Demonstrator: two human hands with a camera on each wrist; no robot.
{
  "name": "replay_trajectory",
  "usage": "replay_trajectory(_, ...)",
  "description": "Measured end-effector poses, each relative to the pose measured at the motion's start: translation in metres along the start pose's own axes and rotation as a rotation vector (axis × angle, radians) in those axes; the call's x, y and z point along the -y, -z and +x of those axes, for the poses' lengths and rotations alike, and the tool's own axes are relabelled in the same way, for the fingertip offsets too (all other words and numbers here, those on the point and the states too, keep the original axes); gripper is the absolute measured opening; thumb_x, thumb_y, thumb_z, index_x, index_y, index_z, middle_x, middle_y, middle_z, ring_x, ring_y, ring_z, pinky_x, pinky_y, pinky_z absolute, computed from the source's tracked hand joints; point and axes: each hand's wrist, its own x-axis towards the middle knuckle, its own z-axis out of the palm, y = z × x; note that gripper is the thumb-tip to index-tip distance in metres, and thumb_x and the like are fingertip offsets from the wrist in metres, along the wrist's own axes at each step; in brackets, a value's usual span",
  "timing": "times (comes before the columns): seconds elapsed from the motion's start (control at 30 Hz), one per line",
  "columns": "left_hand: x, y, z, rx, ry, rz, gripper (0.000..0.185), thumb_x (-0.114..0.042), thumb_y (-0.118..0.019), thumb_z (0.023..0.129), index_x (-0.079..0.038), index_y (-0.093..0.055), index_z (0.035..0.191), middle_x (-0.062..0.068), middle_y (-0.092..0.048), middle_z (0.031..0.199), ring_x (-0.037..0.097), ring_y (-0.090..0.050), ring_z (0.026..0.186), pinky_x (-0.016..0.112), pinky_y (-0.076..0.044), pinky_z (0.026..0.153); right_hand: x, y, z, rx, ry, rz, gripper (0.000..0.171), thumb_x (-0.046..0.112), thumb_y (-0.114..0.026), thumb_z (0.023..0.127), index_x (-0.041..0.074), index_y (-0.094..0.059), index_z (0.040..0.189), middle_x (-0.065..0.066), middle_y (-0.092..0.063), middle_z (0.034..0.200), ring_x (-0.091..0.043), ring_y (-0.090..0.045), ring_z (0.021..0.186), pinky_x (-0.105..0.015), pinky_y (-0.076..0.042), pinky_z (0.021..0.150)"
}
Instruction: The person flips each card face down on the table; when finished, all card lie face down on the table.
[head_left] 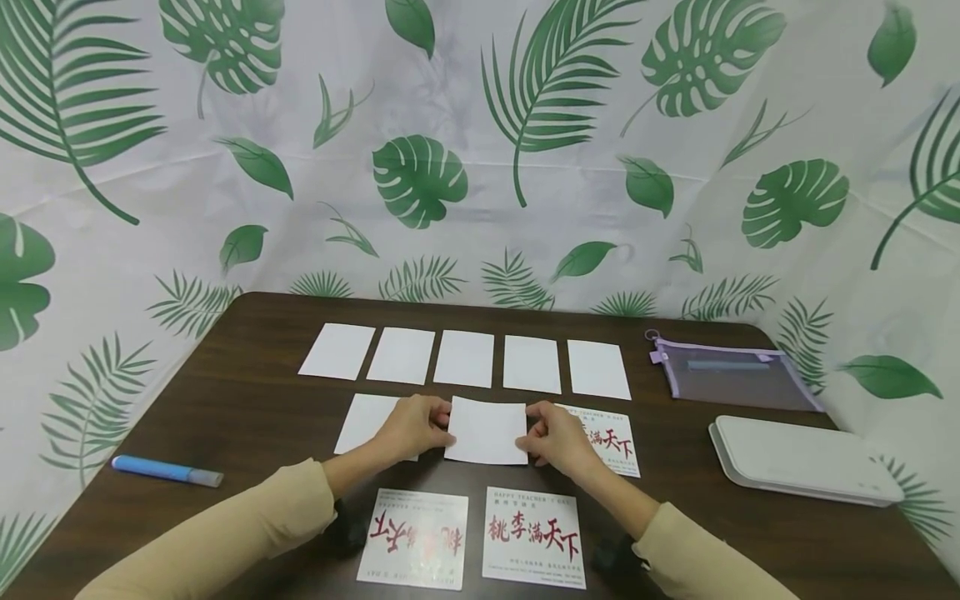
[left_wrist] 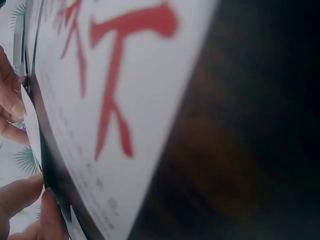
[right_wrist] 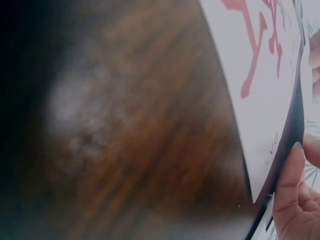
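My left hand (head_left: 415, 427) and right hand (head_left: 561, 437) each pinch 1 side edge of the white card (head_left: 486, 432), between 1 plain card (head_left: 363, 418) and 1 red-lettered card (head_left: 618, 437). 5 blank cards (head_left: 463, 358) lie beyond.

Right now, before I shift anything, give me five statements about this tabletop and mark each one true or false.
1. The left hand and right hand pinch opposite sides of one blank-faced card. True.
2. The back row holds four white cards. False: it holds five.
3. The purple mesh zip pouch lies behind the white case. True.
4. The blue marker lies to the right of the cards. False: it lies to their left.
5. In the head view, the two nearest printed cards both read upright. False: the left one is upside down.
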Motion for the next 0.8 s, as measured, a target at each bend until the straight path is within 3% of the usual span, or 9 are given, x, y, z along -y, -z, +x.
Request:
replay_trajectory(0.3, -0.0002, 0.0001, -0.0022, 0.021, -0.032, 0.059, 0.034, 0.001, -0.078, 0.069, 0.008, -0.066, 0.100, 0.008, -0.065, 0.078, 0.012, -0.062, 0.065, 0.019, -0.051, 0.057, 0.0030, -0.0013, -0.0035, 0.000, 0.026, -0.104, 0.046, 0.001, -0.074, 0.076, -0.008, -0.054, 0.116, 0.000, -0.057, 0.064, -0.011, -0.053, 0.046, -0.022, -0.048, 0.044)
replay_trajectory(0.57, -0.0027, 0.0001, -0.0007, 0.018, -0.077, 0.111, 0.026, 0.001, -0.079, 0.068, 0.005, -0.065, 0.090, 0.006, -0.062, 0.075, 0.009, -0.060, 0.063, 0.022, -0.050, 0.059, 0.0069, 0.0002, -0.0048, -0.010, 0.039, -0.181, 0.045, 0.003, -0.075, 0.075, -0.005, -0.053, 0.114, 0.001, -0.054, 0.062, -0.010, -0.048, 0.042, -0.023, -0.040, 0.041)
replay_trajectory(0.8, -0.0043, 0.0019, 0.0020, 0.027, -0.091, 0.150, 0.025, -0.003, -0.081, 0.067, 0.002, -0.065, 0.085, 0.004, -0.060, 0.073, 0.009, -0.053, 0.063, 0.022, -0.046, 0.058, 0.0035, 0.0045, -0.0041, -0.040, 0.051, -0.161, 0.044, 0.006, -0.075, 0.077, -0.003, -0.054, 0.115, 0.001, -0.053, 0.062, -0.010, -0.048, 0.043, -0.022, -0.040, 0.040)
